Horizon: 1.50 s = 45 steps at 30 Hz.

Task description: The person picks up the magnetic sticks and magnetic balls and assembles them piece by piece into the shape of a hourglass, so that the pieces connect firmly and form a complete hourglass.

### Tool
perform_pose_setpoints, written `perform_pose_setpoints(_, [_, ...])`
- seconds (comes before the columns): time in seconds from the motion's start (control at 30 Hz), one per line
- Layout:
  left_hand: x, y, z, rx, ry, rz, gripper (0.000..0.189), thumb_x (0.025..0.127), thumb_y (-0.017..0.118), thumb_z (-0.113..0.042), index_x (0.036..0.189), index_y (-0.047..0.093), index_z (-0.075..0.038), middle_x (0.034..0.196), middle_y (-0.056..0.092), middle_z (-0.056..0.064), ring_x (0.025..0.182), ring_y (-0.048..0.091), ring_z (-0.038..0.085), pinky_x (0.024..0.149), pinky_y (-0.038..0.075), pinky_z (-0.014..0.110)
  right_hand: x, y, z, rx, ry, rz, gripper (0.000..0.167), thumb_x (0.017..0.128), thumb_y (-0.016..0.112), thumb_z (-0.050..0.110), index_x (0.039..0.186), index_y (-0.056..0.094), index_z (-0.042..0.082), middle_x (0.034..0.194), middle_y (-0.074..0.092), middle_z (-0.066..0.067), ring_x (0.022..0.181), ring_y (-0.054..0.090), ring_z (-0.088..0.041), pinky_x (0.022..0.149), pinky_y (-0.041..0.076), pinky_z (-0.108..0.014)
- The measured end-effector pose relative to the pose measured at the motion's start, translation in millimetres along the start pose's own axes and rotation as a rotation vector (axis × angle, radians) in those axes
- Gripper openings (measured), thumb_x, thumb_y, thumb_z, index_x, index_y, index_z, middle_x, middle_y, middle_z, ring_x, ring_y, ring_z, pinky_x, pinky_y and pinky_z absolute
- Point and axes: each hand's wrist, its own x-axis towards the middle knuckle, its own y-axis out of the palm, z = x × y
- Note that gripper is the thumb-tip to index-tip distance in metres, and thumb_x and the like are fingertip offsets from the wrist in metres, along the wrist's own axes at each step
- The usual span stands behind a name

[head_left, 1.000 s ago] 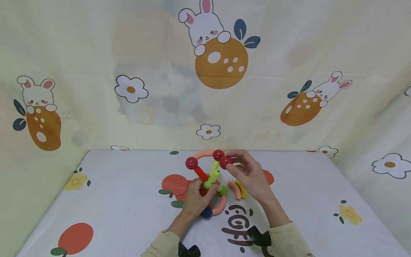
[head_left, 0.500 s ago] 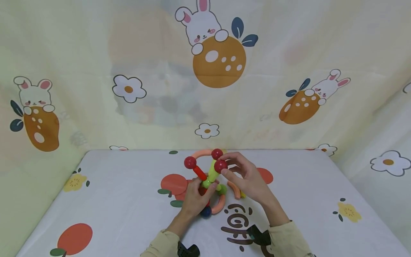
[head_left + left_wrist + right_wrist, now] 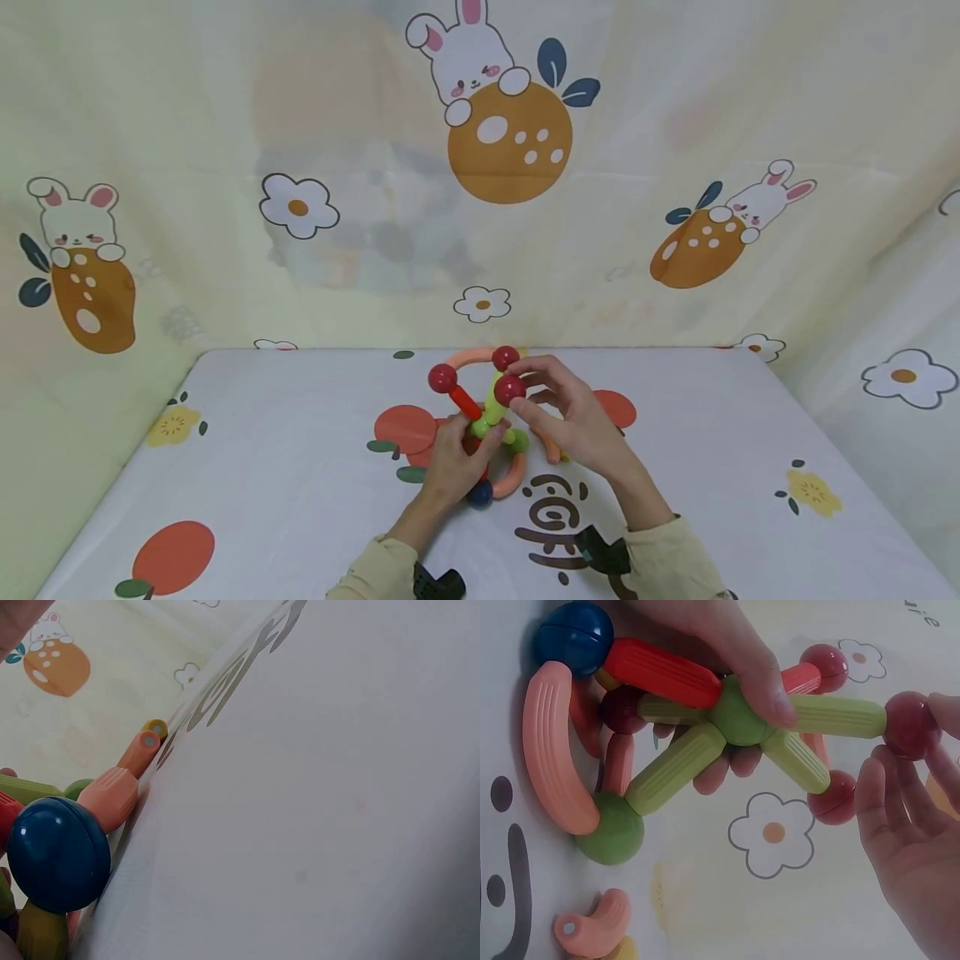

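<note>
My left hand (image 3: 453,458) grips a magnetic ball-and-stick construction around its middle green ball (image 3: 742,712), the thumb pressed against that ball. My right hand (image 3: 581,412) pinches a red ball (image 3: 913,726) between thumb and fingers. In the right wrist view this ball sits against the outer end of a light green stick (image 3: 840,716). Below the left hand, a blue ball (image 3: 60,851), a curved pink stick (image 3: 553,750) and a green ball (image 3: 609,829) form the lower part. Two more red balls, one of them the far-left ball (image 3: 442,378), top the upper part with a curved stick (image 3: 471,357) between them.
A loose curved pink stick (image 3: 600,926) and a yellow stick (image 3: 622,949) lie on the table right of the construction, partly hidden by my right hand in the head view. A printed white cloth (image 3: 300,500) covers the table. Behind it hangs a patterned curtain (image 3: 360,275).
My right hand has moved left and slightly down, bringing the red ball from beside the construction onto the end of the light green stick. The left hand keeps its hold.
</note>
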Motion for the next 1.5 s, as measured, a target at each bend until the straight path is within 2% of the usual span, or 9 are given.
perform_pose_setpoints(0.73, [-0.6, 0.9, 3.9, 0.017, 0.034, -0.009, 0.021, 0.091, 0.062, -0.029, 0.108, 0.062, -0.018, 0.091, 0.068, -0.005, 0.082, 0.055, 0.01, 0.071, 0.049, 0.024, -0.1, 1.9, 1.3, 0.045, -0.002, 0.012, 0.037, 0.09, 0.062, 0.011, 0.124, 0.05, 0.016, 0.125, 0.054, -0.004, 0.111, 0.052, -0.021, 0.088, 0.051, -0.028])
perform_pose_setpoints(1.17, [-0.4, 0.4, 2.2, 0.017, 0.011, -0.009, 0.02, 0.09, 0.062, -0.03, 0.108, 0.063, -0.021, 0.093, 0.07, -0.006, 0.085, 0.056, 0.01, 0.074, 0.049, 0.025, -0.3, -6.1, -7.4, 0.055, 0.024, -0.005, 0.031, 0.095, 0.055, 0.012, 0.125, 0.05, 0.016, 0.122, 0.053, -0.003, 0.112, 0.053, -0.022, 0.091, 0.05, -0.026])
perform_pose_setpoints(1.5, [-0.9, 0.8, 1.7, 0.02, -0.006, -0.015, 0.019, 0.09, 0.063, -0.032, 0.106, 0.064, -0.023, 0.092, 0.068, -0.009, 0.084, 0.055, 0.009, 0.073, 0.049, 0.025, -0.4, -10.6, -14.4, 0.035, 0.034, -0.012, 0.028, 0.096, 0.053, 0.015, 0.123, 0.051, 0.014, 0.118, 0.056, -0.004, 0.11, 0.054, -0.025, 0.086, 0.052, -0.028])
